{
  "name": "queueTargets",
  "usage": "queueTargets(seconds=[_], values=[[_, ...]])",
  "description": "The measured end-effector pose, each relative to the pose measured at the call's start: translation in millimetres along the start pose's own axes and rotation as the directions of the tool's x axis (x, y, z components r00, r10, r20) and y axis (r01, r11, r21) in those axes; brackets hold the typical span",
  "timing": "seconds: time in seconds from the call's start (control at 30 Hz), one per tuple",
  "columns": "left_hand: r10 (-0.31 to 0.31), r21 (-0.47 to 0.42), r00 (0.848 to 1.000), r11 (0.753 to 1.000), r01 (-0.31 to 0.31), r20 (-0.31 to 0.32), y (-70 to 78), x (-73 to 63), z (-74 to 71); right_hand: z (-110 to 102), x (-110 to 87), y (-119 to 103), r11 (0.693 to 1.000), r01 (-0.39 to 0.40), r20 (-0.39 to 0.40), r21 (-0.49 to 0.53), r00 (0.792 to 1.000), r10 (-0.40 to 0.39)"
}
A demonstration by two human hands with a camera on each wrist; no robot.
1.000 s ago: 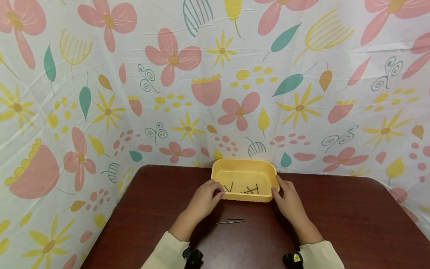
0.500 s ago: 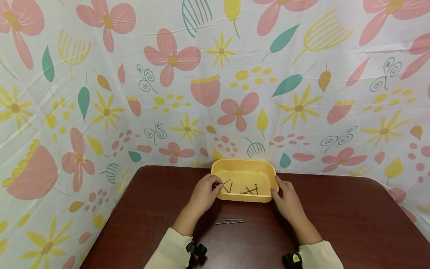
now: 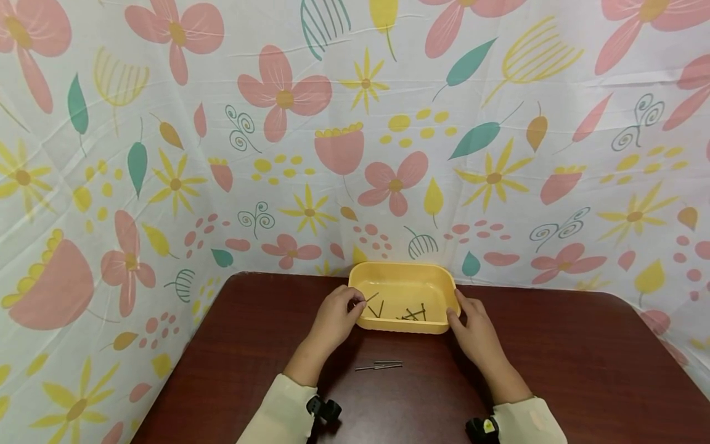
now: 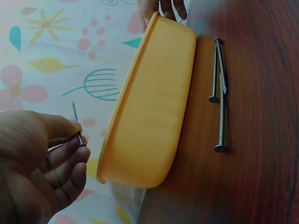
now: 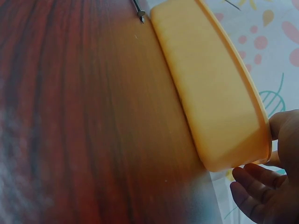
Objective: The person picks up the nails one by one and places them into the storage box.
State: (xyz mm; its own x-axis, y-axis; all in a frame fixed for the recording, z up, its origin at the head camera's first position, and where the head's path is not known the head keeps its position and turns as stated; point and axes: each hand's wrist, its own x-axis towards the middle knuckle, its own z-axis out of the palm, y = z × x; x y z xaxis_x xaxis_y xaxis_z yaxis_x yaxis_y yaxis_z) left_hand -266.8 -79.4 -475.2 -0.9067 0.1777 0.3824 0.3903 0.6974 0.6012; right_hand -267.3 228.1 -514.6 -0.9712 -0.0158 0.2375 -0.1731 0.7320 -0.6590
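My left hand (image 3: 331, 320) pinches a nail (image 4: 75, 113) between thumb and fingertips, above the left end of a yellow plastic box (image 3: 410, 328). In the left wrist view that nail's head points down and its tip up. Several dark nails (image 3: 415, 315) lie loose inside the box, in a small group at the left and another right of the middle. My right hand (image 3: 478, 330) grips the box's right end, thumb at the near corner and fingers along the side. In front of the box, three nails (image 4: 222, 119) lie close together on the table.
The box stands at the back of a dark red-brown wooden table (image 3: 582, 357). Right behind the table's far edge hangs a white floral cloth (image 3: 344, 228), which also runs down the left side.
My left hand has lifted slightly from the box's near left corner, and the nail it pinches now shows over the box. The right hand and box have stayed in place.
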Motion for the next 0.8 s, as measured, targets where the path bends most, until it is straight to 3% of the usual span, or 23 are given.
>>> queueTargets(seconds=[0.8], values=[[-0.023, 0.004, 1.0, 1.0, 0.023, 0.008, -5.2, -0.3, 2.9, -0.7, -0.3, -0.5, 1.0, -0.007, 0.007, -0.012, 1.0, 0.007]])
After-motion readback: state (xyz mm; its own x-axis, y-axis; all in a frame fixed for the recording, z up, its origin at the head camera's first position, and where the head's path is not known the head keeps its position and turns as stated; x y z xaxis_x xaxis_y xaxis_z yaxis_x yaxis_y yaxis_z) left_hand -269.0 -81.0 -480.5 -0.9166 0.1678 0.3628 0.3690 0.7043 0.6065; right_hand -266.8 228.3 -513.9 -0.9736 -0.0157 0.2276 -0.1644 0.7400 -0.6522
